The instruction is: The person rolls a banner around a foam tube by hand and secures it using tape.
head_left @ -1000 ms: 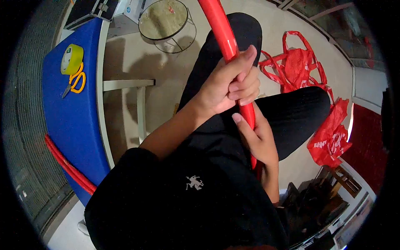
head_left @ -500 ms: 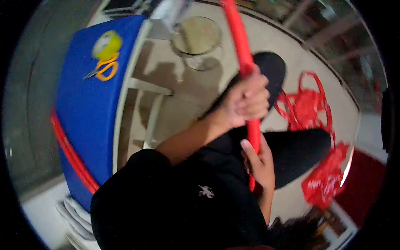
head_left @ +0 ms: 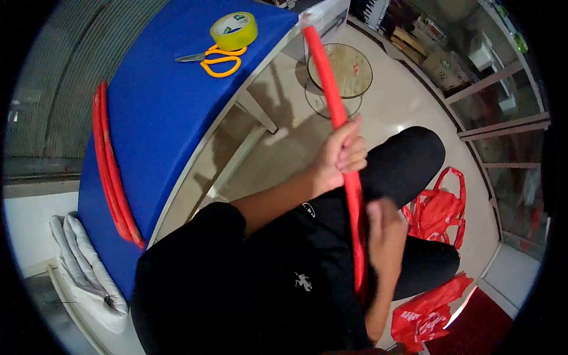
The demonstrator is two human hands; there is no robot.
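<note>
My left hand [head_left: 342, 155] is closed around a long, thin red roll [head_left: 327, 77], which looks like rolled plastic or paper. The roll runs from near the table corner down across my lap, and its lower end lies against my black shirt. Beside its lower half is my right hand [head_left: 387, 234], smeared by motion; whether it touches the roll I cannot tell. On the blue tabletop [head_left: 171, 118], orange-handled scissors [head_left: 218, 61] lie against a roll of yellowish tape [head_left: 234, 31]. Two more red rolls [head_left: 112, 168] rest side by side along the table's far left edge.
A small round glass-topped stool [head_left: 349, 70] stands on the tiled floor. Red plastic bags [head_left: 438, 207] lie right of my knees, with another red bag [head_left: 423, 316] lower down. Folded grey-white padding [head_left: 89, 269] sits below the table's left end. Glass-fronted shelves [head_left: 497, 89] line the right.
The view has shifted, so the table and floor show more fully. My right hand has moved from around the roll's lower part to its right side. My left hand keeps its grip.
</note>
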